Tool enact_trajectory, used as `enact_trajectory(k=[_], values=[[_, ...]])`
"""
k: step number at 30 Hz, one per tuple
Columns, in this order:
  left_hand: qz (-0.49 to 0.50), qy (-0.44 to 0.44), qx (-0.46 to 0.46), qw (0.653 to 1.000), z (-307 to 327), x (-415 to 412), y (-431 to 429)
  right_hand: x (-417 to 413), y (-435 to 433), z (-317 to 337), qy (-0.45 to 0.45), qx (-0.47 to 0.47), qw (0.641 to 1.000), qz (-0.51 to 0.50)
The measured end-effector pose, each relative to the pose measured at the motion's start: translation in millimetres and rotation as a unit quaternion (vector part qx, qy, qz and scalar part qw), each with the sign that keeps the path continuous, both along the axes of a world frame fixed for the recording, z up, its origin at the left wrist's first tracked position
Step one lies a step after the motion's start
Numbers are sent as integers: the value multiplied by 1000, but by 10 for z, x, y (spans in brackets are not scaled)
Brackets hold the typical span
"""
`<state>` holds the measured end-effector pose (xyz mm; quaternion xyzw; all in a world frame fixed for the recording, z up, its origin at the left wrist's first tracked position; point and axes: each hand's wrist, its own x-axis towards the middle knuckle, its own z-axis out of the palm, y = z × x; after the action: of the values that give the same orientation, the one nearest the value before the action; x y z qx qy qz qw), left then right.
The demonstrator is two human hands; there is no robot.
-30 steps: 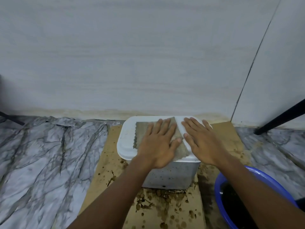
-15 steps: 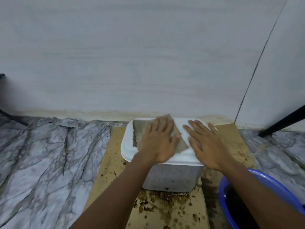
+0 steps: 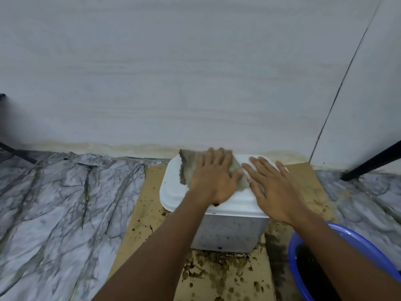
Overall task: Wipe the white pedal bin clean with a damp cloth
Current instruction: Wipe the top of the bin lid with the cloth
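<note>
The left hand [image 3: 213,181] covers most of the cloth [image 3: 188,168] at the bin lid's [image 3: 171,189] far edge, and its fingertips are blurred. The blue basin [image 3: 351,236] is cut off at the right and below; its dark contents cannot be told.

cloth [image 3: 187,168] on bin lid [image 3: 171,187] under left hand [image 3: 213,181]; right hand [image 3: 275,190] beside it; basin [image 3: 358,242] right of bin

head cam, looking down-fwd, close above bin [image 3: 173,190]

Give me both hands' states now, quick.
Left hand: open, pressing the cloth flat on the bin lid.
Right hand: open, flat on the lid, holding nothing.
</note>
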<state>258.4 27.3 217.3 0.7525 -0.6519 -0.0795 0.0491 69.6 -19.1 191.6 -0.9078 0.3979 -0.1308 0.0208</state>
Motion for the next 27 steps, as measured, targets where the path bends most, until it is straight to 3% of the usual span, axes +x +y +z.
enact_trajectory(k=[5, 7, 11, 17, 20, 25, 27], values=[[-52, 0, -31, 998, -81, 147, 460, 0, 28, -9, -8, -1, 1000, 1], [-8, -13, -39, 999, -85, 428, 569, 13, 44, -12, -5, 0, 1000, 0], [118, 46, -20, 992, -55, 753, 415, 13, 33, -8, -2, 8, 1000, -1], [1, -6, -27, 1000, -81, 113, 322, -36, -32, -11, -10, 17, 1000, 3], [-49, 5, -64, 997, -148, 234, 618, -35, -50, -9, -15, 19, 1000, 4], [45, 55, -153, 986, -328, 775, 818, 47, -94, 13, -13, 25, 1000, -3], [32, 39, -157, 986, -342, 727, 805, 24, -165, 33, -16, 41, 999, -5]])
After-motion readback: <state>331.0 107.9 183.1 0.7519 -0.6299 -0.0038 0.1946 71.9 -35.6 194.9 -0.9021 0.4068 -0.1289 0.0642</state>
